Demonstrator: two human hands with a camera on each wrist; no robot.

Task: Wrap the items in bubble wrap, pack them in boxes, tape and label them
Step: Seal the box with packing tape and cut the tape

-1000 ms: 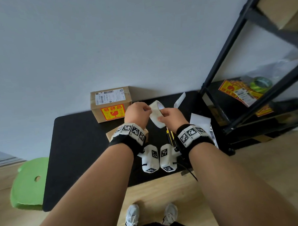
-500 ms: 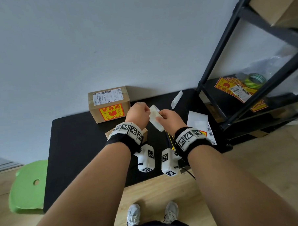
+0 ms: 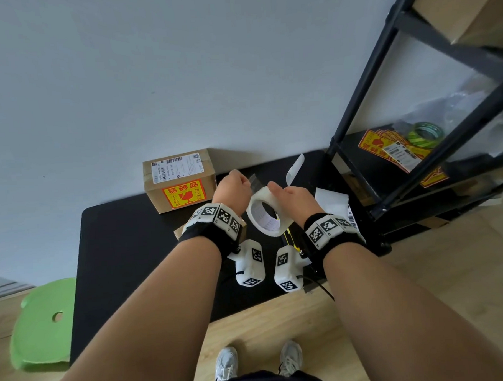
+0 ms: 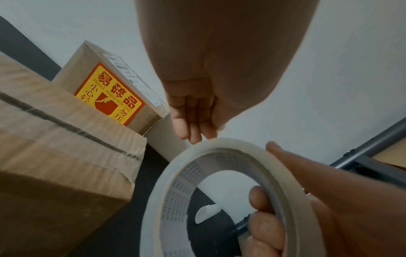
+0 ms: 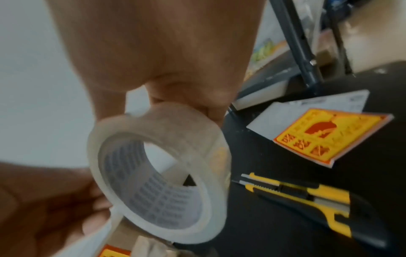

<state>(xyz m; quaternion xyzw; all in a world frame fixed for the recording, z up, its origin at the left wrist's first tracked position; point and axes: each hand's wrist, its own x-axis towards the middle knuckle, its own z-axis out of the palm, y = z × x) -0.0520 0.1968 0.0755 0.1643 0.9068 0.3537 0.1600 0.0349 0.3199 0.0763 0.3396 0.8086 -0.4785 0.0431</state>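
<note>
My right hand grips a roll of clear packing tape above the black table, thumb on the outer rim and fingers through the core. My left hand pinches the tape's free end, and a short strip runs from it to the roll. In the left wrist view the roll fills the lower middle beside a taped plain cardboard box. That box lies mostly hidden under my left wrist. A sealed box with a shipping label and a yellow fragile sticker stands against the wall.
A yellow-and-black utility knife and a pad of yellow fragile stickers lie on the table to the right, next to white label sheets. A black shelf rack holds more stickers and green tape. A green stool stands at the left.
The roll has turned from edge-on to show its open core. My left hand has drawn away from it to the left, peeling out a short strip of tape.
</note>
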